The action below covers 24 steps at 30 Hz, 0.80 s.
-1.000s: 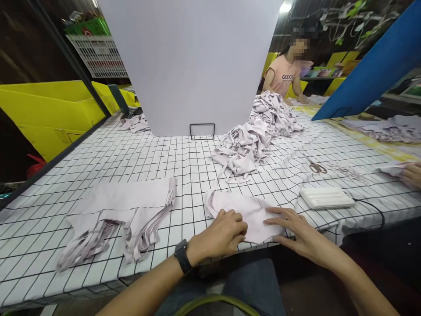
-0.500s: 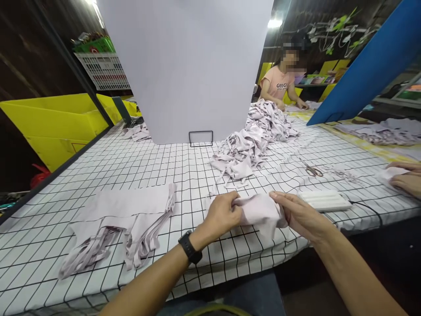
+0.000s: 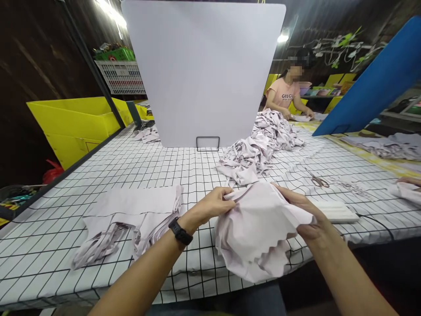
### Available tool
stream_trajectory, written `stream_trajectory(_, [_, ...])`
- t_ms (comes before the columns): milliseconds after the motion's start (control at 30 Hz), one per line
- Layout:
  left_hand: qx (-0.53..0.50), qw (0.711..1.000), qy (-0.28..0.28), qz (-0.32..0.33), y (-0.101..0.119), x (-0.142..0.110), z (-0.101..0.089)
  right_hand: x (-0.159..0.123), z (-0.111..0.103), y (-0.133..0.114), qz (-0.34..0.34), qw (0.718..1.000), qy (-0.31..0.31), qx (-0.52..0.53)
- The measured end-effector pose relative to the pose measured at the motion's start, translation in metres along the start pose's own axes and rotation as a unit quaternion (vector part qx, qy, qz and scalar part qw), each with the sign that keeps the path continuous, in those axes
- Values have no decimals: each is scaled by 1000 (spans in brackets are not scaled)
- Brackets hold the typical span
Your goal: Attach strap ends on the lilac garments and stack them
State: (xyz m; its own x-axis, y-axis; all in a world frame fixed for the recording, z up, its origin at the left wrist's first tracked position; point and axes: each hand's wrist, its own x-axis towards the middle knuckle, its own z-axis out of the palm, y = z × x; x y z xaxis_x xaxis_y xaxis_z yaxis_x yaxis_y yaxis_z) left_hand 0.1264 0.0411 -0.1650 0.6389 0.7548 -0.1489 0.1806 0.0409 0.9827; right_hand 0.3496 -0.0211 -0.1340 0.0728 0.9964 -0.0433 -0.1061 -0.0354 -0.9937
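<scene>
A pale pinkish-grey fabric piece (image 3: 259, 224) hangs spread between my hands over the table's front edge, its lower border zigzag-cut. My left hand (image 3: 215, 204) pinches its upper left edge between thumb and fingers. At the right side my right hand (image 3: 304, 210) grips the piece, with fabric draped over part of it and some fingers hidden. To the left lies a neat stack of similar fabric pieces (image 3: 131, 202), their narrow strips pointing toward me. Beyond my hands is a loose heap of the same fabric (image 3: 248, 153).
A white board (image 3: 210, 74) stands on the checked tablecloth (image 3: 187, 169). Scissors (image 3: 319, 181) and a white corded device (image 3: 337, 211) lie to the right. A blue board (image 3: 371, 83) leans farther right. A co-worker (image 3: 284, 94) handles fabric behind; another person's hand shows at the right edge.
The fabric piece, bunched between my hands before, is now opened out and hangs down wide. My right hand has moved partly behind it. The camera view has shifted slightly.
</scene>
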Motion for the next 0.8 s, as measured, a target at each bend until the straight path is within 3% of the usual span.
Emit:
stream_trajectory(100, [83,993,78,9,-14,5,-7,4,6,3,56,995,-29,71])
stream_trajectory(167, [107,984,138,16,-20,4,-8,7,7,8,53,993,-27,101])
stream_trajectory(300, [164,935,291,118,-16,-14,10,11,11,20,50,988,-27,145])
stream_trajectory(400, [138,931,265,211,-2,-31,32,10,20,24,42,984,-23,171])
stream_trajectory(500, [132,938,220,233,12,-38,43,5,28,22,41,982,-26,182])
stream_trajectory(667, [107,934,247,236,32,-35,31,-1,22,17,34,985,39,166])
stream_trajectory(800, [37,948,217,231,46,-32,16,3,12,21,34,993,58,98])
